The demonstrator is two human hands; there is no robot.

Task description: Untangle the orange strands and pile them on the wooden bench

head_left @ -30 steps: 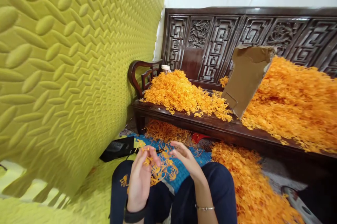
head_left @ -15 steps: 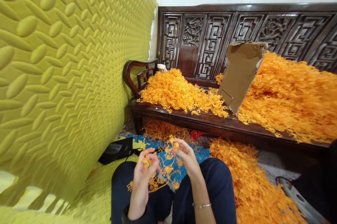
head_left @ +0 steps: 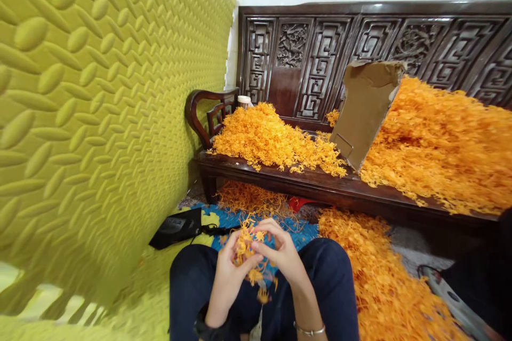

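My left hand and my right hand meet between the knees, fingers curled round a tangle of orange claw-ended plastic pieces on thin stringy stems. Part of the tangle is hidden behind the fingers. A few of these pieces hang below the hands, blurred. Right thumb and fingers pinch near the tangle's right side; left fingers cup it from the left.
A dark carved bench bears an orange heap, a cardboard piece and a larger orange heap. More orange pieces cover the floor at right. A black bag lies beside the yellow foam mat wall.
My hands have come together from apart, gathering the spread orange strands into a tighter clump between them. The heaps and the bench look the same.
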